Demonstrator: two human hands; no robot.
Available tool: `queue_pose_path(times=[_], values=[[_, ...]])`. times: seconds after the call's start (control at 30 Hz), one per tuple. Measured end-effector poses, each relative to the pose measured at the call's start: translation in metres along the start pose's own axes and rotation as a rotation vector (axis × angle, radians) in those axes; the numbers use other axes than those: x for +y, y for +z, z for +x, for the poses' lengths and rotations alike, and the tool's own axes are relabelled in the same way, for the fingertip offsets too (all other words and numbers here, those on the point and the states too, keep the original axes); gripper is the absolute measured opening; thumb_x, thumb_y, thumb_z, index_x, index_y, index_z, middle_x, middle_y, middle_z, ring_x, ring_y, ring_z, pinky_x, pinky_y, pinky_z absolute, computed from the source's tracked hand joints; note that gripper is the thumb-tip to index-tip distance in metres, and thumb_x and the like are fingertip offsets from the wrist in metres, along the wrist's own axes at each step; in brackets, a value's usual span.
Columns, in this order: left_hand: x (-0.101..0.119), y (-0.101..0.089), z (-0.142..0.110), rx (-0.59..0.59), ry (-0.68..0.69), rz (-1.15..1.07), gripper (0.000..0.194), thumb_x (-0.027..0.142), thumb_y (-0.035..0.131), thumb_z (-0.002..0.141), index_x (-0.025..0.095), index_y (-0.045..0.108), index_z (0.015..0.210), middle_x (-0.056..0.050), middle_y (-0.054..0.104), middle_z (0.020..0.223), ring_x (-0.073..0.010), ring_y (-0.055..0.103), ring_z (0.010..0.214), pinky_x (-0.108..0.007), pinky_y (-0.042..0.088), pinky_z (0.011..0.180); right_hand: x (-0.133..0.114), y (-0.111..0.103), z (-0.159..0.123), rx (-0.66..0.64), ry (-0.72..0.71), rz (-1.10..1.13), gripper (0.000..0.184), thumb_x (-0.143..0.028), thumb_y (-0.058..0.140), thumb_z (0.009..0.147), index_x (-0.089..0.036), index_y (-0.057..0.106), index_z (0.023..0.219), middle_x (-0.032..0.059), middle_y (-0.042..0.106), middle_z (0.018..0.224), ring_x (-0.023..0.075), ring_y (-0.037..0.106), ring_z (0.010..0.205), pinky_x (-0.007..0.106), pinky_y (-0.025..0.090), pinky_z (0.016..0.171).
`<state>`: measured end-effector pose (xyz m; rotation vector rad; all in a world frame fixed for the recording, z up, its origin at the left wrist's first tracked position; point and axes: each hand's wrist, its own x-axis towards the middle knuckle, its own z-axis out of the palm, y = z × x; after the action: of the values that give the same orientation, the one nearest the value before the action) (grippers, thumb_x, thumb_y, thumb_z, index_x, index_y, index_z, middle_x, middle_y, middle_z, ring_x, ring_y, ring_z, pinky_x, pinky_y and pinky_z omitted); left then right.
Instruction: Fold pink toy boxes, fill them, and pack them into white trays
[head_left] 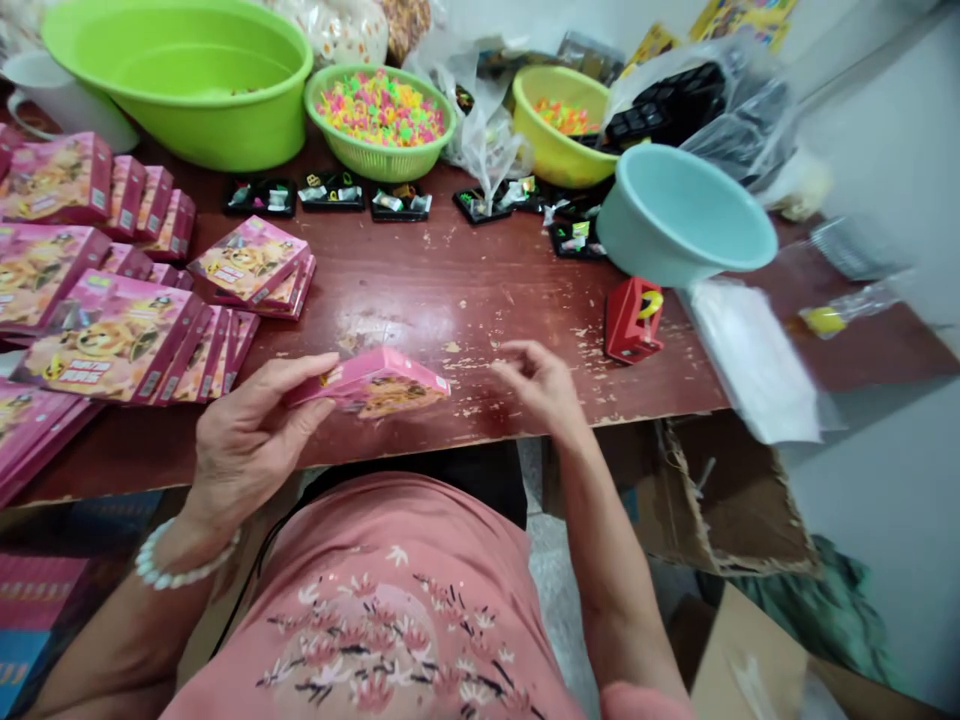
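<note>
My left hand [259,430] holds a small pink cardboard box [379,385] by its left end, thumb and fingers pinching it. The box is tilted over the table's front edge, and a printed face with a puppy-like picture shows. To the right of the box, and apart from it, is my right hand [541,388]. Its fingers are loosely bent with a gap between thumb and forefinger, and I see nothing in them. Beyond that hand stands a red tape dispenser [630,322] with a yellow roll.
Stacks of matching pink boxes [112,335] fill the left, with a smaller pile [255,262] beside them. At the back are a large green tub [202,125], a basket of colourful pieces [379,155], a yellow bowl [562,165], a blue basin [686,225] and several small black trays [330,195].
</note>
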<state>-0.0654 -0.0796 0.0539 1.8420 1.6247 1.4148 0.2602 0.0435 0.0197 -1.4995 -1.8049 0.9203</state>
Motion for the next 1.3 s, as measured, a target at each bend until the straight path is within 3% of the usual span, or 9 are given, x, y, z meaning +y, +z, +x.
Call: queue_pose_path(times=[0.07,0.13,0.27,0.43,0.57,0.77,0.97,1.13,1.3], values=[[-0.020,0.005,0.004,-0.005,0.028,-0.013,0.029,0.018,0.070,0.095,0.028,0.072,0.123,-0.001,0.076,0.119,-0.0181,0.072,0.113,-0.035,0.057,0.106,0.028,-0.025,0.054,0.231,0.014,-0.101,0.038,-0.043,0.068,0.085,-0.018,0.072,0.114,0.0037,0.070,0.085,0.0205,0.065,0.080,0.036,0.053,0.081],[-0.044,0.011,0.002,-0.115,0.049,-0.004,0.024,0.016,0.062,0.097,0.026,0.072,0.116,-0.003,0.075,0.121,-0.0217,0.069,0.123,-0.042,0.054,0.113,0.051,-0.047,0.108,0.371,0.094,-0.222,0.040,-0.036,0.060,0.086,-0.016,0.071,0.119,0.0075,0.073,0.092,0.0245,0.067,0.088,0.041,0.054,0.090],[-0.078,0.016,-0.009,-0.282,0.028,0.210,0.035,0.009,0.044,0.095,0.024,0.071,0.113,-0.008,0.058,0.149,-0.0295,0.047,0.150,-0.057,0.040,0.125,0.079,-0.073,0.187,0.395,0.231,-0.406,0.050,-0.027,0.052,0.088,-0.015,0.066,0.135,0.0137,0.075,0.112,0.0289,0.068,0.107,0.046,0.050,0.105],[-0.073,0.036,-0.005,-0.242,-0.006,0.441,0.034,0.030,0.053,0.100,0.028,0.059,0.134,-0.011,0.055,0.153,-0.0348,0.046,0.150,-0.063,0.038,0.123,0.093,-0.079,0.233,0.352,0.339,-0.433,0.059,-0.025,0.055,0.088,-0.021,0.059,0.147,0.0151,0.072,0.131,0.0322,0.066,0.120,0.050,0.051,0.105],[-0.066,0.065,0.006,-0.300,-0.077,0.642,0.072,0.055,0.057,0.097,0.025,0.035,0.159,-0.019,0.045,0.162,-0.0437,0.039,0.153,-0.074,0.032,0.120,0.098,-0.082,0.247,0.320,0.410,-0.465,0.056,-0.027,0.059,0.091,-0.024,0.060,0.147,0.0161,0.070,0.136,0.0346,0.066,0.124,0.052,0.050,0.106],[-0.077,0.087,0.005,-0.405,-0.060,0.720,0.090,0.066,0.057,0.094,0.022,0.024,0.165,-0.022,0.048,0.159,-0.0468,0.040,0.150,-0.077,0.028,0.118,0.094,-0.086,0.251,0.271,0.444,-0.517,0.052,-0.028,0.060,0.093,-0.028,0.062,0.145,0.0160,0.069,0.138,0.0355,0.065,0.127,0.051,0.051,0.106],[-0.070,0.090,0.005,-0.356,-0.037,0.729,0.098,0.062,0.058,0.092,0.014,0.017,0.166,-0.028,0.047,0.156,-0.0472,0.043,0.146,-0.074,0.022,0.121,0.076,-0.076,0.226,0.195,0.424,-0.572,0.047,-0.032,0.062,0.093,-0.027,0.066,0.139,0.0172,0.069,0.136,0.0371,0.066,0.126,0.053,0.050,0.106],[-0.063,0.085,0.006,-0.355,-0.031,0.697,0.102,0.050,0.065,0.086,0.014,0.013,0.166,-0.029,0.052,0.150,-0.0454,0.054,0.135,-0.074,0.029,0.116,0.047,-0.052,0.162,0.050,0.315,-0.597,0.038,-0.038,0.063,0.091,-0.028,0.073,0.127,0.0139,0.075,0.125,0.0370,0.070,0.117,0.051,0.054,0.100],[-0.050,0.078,0.008,-0.328,-0.056,0.616,0.101,0.043,0.073,0.077,0.016,0.026,0.163,-0.026,0.052,0.154,-0.0446,0.053,0.137,-0.069,0.031,0.117,0.012,-0.004,0.072,-0.073,0.130,-0.523,0.038,-0.037,0.059,0.094,-0.028,0.070,0.130,0.0097,0.079,0.110,0.0345,0.072,0.108,0.046,0.056,0.092]])
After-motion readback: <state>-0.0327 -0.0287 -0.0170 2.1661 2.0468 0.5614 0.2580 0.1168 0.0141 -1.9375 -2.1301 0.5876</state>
